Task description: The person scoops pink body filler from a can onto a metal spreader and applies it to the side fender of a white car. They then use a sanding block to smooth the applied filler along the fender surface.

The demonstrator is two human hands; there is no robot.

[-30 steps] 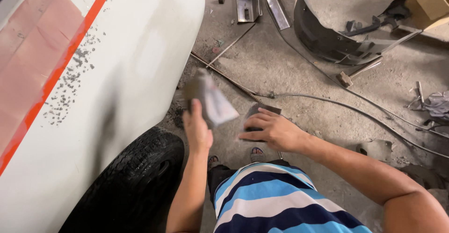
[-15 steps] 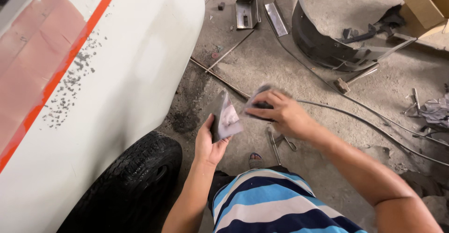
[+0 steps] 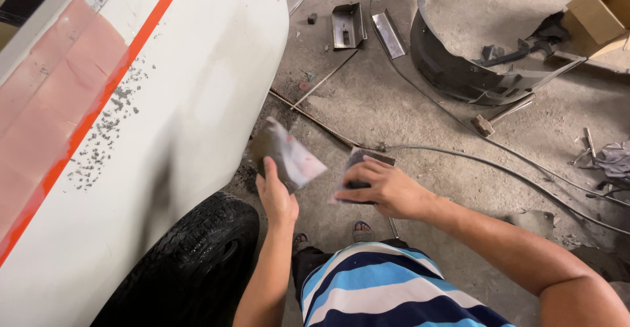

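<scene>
view from a head camera, looking down at a person crouched on a dusty concrete workshop floor (image 3: 394,104) beside a white car body panel with an orange stripe (image 3: 131,137). the left hand (image 3: 275,196) is raised close to the panel, fingers and thumb closed around the lower edge of a worn grey sheet of sandpaper with a pale pinkish patch (image 3: 289,156); the sheet stands up from the grip, its face tilted toward the camera. the right hand (image 3: 384,189), just beside it, is loosely curled with the fingers spread over a second dark, folded piece of sandpaper (image 3: 357,173), pinching it from above. the two pieces are near each other but apart. below the left forearm sits a black rubber tyre (image 3: 190,261) under the wheel arch. farther off on the floor lie a curved black plastic wheel-arch liner (image 3: 459,71), a thin grey hose (image 3: 499,163), a small hammer (image 3: 495,118) and a brown cardboard box (image 3: 600,12).
</scene>
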